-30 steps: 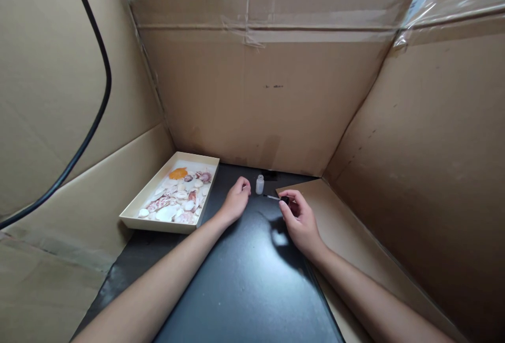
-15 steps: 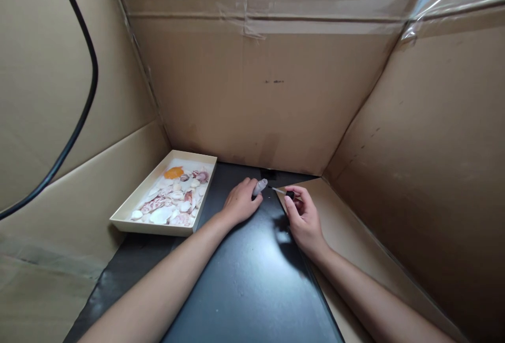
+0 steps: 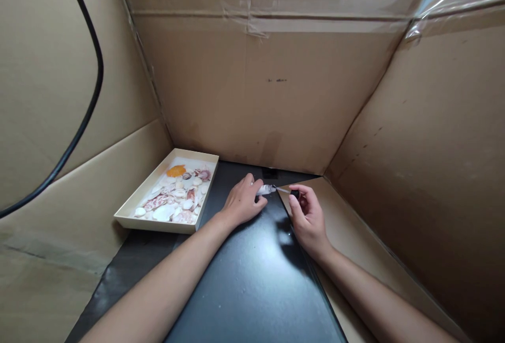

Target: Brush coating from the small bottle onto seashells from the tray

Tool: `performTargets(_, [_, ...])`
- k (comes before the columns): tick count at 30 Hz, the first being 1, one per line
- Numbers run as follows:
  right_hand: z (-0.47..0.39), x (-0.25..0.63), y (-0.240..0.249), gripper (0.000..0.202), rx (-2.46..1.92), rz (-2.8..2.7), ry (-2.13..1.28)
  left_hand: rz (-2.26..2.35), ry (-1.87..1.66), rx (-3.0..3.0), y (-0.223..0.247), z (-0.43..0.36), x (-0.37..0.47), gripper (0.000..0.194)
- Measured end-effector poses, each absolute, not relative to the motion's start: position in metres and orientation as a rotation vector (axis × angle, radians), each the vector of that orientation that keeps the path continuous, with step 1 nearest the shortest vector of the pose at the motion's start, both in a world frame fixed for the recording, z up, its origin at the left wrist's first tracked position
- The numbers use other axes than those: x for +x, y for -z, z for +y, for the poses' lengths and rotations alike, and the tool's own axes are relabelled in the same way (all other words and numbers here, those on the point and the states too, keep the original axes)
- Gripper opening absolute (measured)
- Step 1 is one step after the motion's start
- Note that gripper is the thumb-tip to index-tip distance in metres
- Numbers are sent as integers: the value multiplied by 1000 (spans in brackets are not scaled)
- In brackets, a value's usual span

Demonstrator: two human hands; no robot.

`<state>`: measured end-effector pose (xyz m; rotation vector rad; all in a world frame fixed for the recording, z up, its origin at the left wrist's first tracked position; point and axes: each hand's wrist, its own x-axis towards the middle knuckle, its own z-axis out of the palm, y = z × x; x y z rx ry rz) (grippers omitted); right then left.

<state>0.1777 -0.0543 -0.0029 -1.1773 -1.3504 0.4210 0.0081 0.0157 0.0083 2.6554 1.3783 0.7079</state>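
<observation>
My left hand is closed around a small, clear-to-whitish bottle, tilted almost level with its open neck pointing right. In my right hand, thumb and fingers pinch the black cap of a thin applicator wand. The wand points left, and its tip is at the bottle's mouth; whether it is inside I cannot tell. Both hands are over the dark, shiny table top. Part of the bottle is hidden by my left fingers.
Left of my left hand stands a shallow cream tray holding several seashells and an orange shell-like piece. Cardboard walls close in the back and both sides. A black cable hangs at the left, and a cardboard sheet lies at the right.
The bottle has turned from pointing up and right to lying nearly level, its neck toward the wand. The wand's tip has met the bottle's mouth. The whole view has shifted slightly.
</observation>
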Motion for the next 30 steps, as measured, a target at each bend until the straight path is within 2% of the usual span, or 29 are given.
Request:
performTargets(9, [-55, 179, 0, 19, -1166, -1381, -385, 1237, -730, 2661, -12, 12, 8, 8])
performTargets(18, [-56, 177, 2, 23, -1142, -1357, -564, 888, -796, 2566, -8, 8, 10, 5])
performTargets(23, [-56, 175, 0, 24, -1143, -1312, -652, 873, -914, 2432, -7, 8, 11, 15])
performTargets(30, [-58, 173, 2, 22, -1113, -1310, -693, 883, -938, 2457, -7, 8, 11, 9])
